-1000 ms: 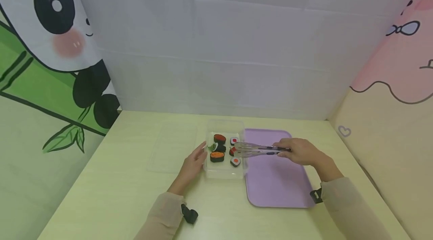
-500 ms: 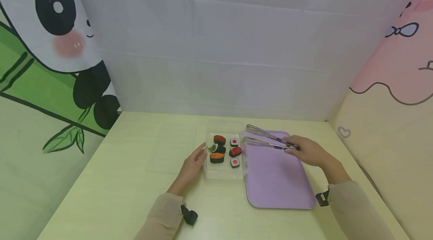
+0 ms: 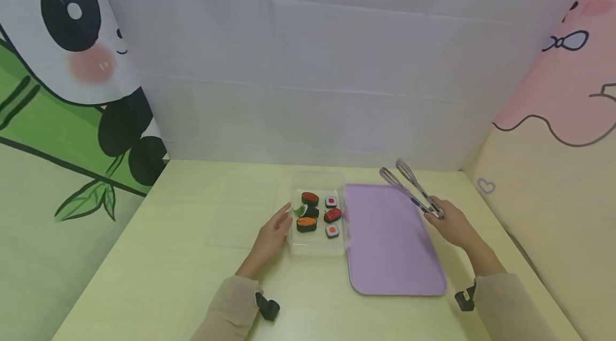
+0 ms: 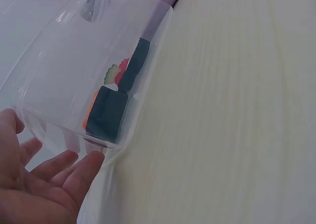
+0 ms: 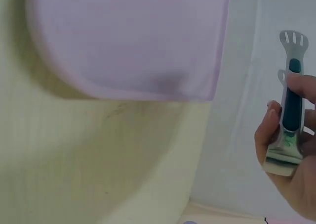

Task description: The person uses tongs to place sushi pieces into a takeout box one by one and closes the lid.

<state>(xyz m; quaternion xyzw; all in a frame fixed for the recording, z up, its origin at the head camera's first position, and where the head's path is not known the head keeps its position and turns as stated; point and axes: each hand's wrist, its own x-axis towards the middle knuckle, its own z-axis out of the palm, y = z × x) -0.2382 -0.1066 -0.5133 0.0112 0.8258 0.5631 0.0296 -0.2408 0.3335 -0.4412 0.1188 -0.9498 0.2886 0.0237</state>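
Okay, clear plastic box (image 3: 317,249) holds our six sushi pieces (image 3: 311,212), just beside the lilac tray (image 3: 394,261). Our left hand (image 3: 271,235) only touches the box wall, fingers loose and uncurled, so a knock could slide it. Right hand (image 3: 451,224) grips splayed, empty tongs (image 5: 292,105); slick metal tips might drop a piece.

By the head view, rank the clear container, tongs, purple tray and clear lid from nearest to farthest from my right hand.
1. Tongs: in your right hand.
2. Purple tray: just left.
3. Clear container: left of the tray.
4. Clear lid: farthest left.
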